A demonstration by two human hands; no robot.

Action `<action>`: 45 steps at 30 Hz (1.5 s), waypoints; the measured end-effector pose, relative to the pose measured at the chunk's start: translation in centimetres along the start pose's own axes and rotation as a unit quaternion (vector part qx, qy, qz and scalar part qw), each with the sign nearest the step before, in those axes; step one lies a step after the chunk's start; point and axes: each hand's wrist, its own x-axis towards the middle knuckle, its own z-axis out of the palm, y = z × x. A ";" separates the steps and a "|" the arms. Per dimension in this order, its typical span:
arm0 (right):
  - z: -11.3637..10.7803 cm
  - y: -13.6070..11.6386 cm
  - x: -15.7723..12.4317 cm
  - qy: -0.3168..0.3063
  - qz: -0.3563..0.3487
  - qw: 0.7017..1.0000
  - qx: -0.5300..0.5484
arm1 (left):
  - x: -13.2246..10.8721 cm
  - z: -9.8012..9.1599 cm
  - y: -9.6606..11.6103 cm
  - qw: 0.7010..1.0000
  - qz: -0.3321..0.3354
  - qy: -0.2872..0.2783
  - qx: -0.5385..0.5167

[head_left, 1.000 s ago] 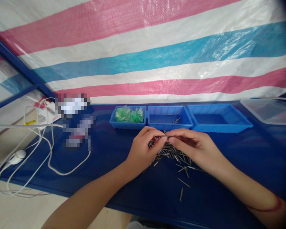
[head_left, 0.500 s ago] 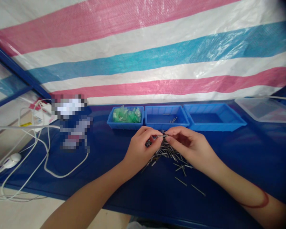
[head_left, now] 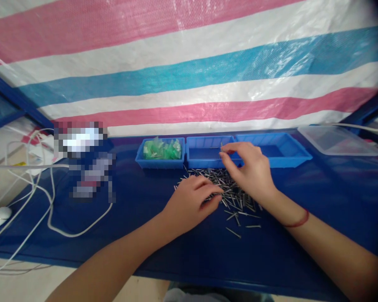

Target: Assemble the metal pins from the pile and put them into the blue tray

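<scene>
A heap of loose metal nails (head_left: 229,193) lies in front of the blue bins. My left hand (head_left: 193,200) rests low over the heap's left side, thumb and forefinger slightly apart with nothing visible between them. Over the right part of the middle blue bin (head_left: 204,157), my right hand (head_left: 252,167) pinches a nail (head_left: 221,145) between thumb and forefinger. Only a small end of that nail shows; my fingers cover the rest. Inside this bin, part of the floor is hidden behind my right hand.
Left of the middle bin, a smaller blue bin (head_left: 139,160) holds green plastic packets (head_left: 164,149). Another blue bin (head_left: 290,159) stands to the right, beside a translucent lid (head_left: 340,142). White cables (head_left: 50,209) tangle at the left. A striped sheet (head_left: 176,79) hangs behind.
Both hands were together over the heap, fingertips on one nail. My right hand has carried it up to the middle bin; my left hand has let go and dropped lower over the heap.
</scene>
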 end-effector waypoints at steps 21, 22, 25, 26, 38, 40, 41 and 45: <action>-2.1 -3.0 -2.1 -0.217 -0.001 0.963 0.160 | 0.4 -1.4 -0.5 0.999 -0.026 0.033 0.004; -2.0 -3.1 -2.2 -0.224 0.012 0.960 0.167 | 0.4 -1.5 -0.7 0.998 -0.046 0.042 -0.029; -1.6 -3.2 -2.4 -0.229 0.055 0.952 0.194 | 0.5 -1.3 -0.8 0.985 -0.116 0.072 -0.110; -1.5 -3.2 -2.4 -0.232 0.070 0.948 0.208 | 0.5 -1.2 -0.8 0.977 -0.137 0.084 -0.137; -1.2 -3.5 -2.5 -0.262 0.183 0.904 0.285 | 0.5 -0.8 -0.7 0.940 -0.203 0.105 -0.253; -1.1 -3.5 -2.6 -0.276 0.197 0.893 0.296 | 0.5 -0.8 -0.6 0.944 -0.196 0.109 -0.241; -1.1 -3.5 -2.6 -0.279 0.202 0.888 0.304 | 0.5 -0.8 -0.6 0.946 -0.194 0.109 -0.234; -1.0 -3.4 -2.6 -0.249 0.215 0.887 0.324 | 0.5 -1.0 -0.5 0.951 -0.189 0.114 -0.215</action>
